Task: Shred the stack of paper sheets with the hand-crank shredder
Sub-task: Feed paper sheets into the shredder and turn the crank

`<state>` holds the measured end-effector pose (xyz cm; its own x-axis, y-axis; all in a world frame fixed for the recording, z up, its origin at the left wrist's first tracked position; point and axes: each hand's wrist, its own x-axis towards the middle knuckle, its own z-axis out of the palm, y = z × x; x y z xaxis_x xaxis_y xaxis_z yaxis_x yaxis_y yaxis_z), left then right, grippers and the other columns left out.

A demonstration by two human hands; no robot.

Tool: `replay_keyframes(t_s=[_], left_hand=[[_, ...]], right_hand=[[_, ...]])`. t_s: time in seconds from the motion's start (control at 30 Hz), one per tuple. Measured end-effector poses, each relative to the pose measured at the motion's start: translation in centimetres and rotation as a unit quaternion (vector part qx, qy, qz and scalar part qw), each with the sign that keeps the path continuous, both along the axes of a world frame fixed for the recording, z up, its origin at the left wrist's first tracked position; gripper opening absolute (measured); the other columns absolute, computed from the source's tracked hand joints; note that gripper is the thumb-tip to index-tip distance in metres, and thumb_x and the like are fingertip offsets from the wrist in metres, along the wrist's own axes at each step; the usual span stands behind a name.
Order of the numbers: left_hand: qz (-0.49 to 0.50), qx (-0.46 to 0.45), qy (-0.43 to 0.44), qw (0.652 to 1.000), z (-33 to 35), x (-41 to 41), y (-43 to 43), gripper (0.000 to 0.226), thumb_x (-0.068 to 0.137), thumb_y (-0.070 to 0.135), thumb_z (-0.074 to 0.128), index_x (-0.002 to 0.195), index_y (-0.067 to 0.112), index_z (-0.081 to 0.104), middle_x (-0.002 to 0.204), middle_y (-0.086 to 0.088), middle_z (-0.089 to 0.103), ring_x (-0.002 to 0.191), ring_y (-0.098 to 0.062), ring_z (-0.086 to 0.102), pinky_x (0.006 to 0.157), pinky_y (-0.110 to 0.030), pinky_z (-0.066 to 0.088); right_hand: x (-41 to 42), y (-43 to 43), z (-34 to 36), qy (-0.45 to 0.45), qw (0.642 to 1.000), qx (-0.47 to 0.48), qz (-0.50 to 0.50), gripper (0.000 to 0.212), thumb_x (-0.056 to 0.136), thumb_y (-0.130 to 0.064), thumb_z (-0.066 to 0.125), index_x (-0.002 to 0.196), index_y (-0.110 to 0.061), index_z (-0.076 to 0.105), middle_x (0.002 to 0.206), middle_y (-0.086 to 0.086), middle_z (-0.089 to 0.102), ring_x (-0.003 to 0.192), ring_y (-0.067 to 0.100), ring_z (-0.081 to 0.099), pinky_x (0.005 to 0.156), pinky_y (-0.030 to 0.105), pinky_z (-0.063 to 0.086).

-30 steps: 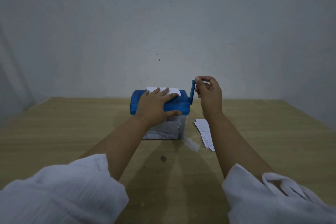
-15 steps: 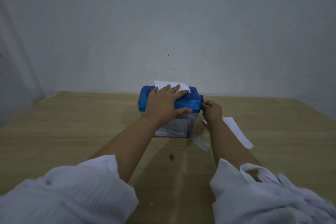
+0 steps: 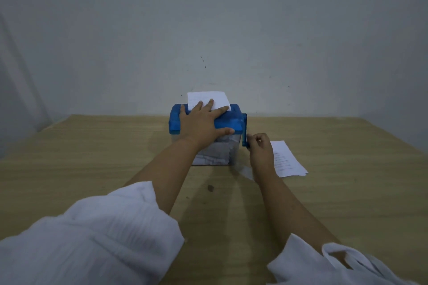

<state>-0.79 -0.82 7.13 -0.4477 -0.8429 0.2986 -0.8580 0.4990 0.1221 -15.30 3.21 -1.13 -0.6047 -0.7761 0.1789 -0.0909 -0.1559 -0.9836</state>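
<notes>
A small shredder [image 3: 231, 120] with a blue top and a clear bin stands at the far middle of the wooden table [image 3: 92, 157]. White shreds fill the bin [image 3: 215, 155]. A white sheet [image 3: 208, 98] sticks up out of the slot. My left hand [image 3: 201, 122] lies flat on the blue top with fingers spread, fingertips against the sheet. My right hand [image 3: 259, 146] pinches the knob of the blue crank [image 3: 244, 132], which hangs down on the shredder's right side. A few white sheets [image 3: 287, 159] lie on the table to the right of that hand.
A grey wall [image 3: 231, 41] rises right behind the shredder. A small paper scrap [image 3: 245, 172] lies by the bin's front right corner, and a dark spot [image 3: 210, 188] marks the table closer in. White sleeves fill the lower corners.
The crank swung from pointing up to hanging down, with my right hand following it round. My left hand stayed on the top. The head camera shifted a little.
</notes>
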Motion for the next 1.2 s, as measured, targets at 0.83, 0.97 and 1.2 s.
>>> replay_keyframes(t_s=[0.83,0.97,1.2], left_hand=[[-0.043,-0.017,0.015,0.999,-0.2,0.2,-0.4,0.063,0.085,0.067,0.044,0.142,0.045,0.03,0.156,0.008,0.019,0.144,-0.019,0.015,0.114,-0.054,0.004],[-0.033,-0.024,0.007,0.999,-0.3,0.1,-0.6,0.063,0.085,0.066,0.043,0.142,0.044,0.029,0.156,0.007,0.02,0.144,-0.02,0.015,0.113,-0.055,0.007],[-0.047,-0.036,0.002,0.998,-0.4,0.0,-0.9,0.061,0.087,0.064,0.042,0.142,0.042,0.029,0.155,0.008,0.023,0.144,-0.019,0.017,0.113,-0.053,0.011]], right_hand=[[1.9,1.4,4.4,-0.108,0.964,-0.238,-0.049,0.004,0.093,-0.013,0.056,0.09,-0.015,0.056,0.078,-0.003,0.059,0.07,0.004,0.053,0.069,0.023,0.044],[1.1,-0.1,5.7,-0.063,0.969,-0.233,-0.055,0.007,0.093,-0.015,0.057,0.086,-0.015,0.055,0.074,-0.001,0.058,0.063,0.004,0.05,0.066,0.024,0.043],[0.7,-1.6,6.5,-0.092,0.965,-0.238,-0.061,0.011,0.09,-0.021,0.062,0.082,-0.017,0.055,0.076,0.0,0.062,0.064,0.005,0.052,0.064,0.024,0.043]])
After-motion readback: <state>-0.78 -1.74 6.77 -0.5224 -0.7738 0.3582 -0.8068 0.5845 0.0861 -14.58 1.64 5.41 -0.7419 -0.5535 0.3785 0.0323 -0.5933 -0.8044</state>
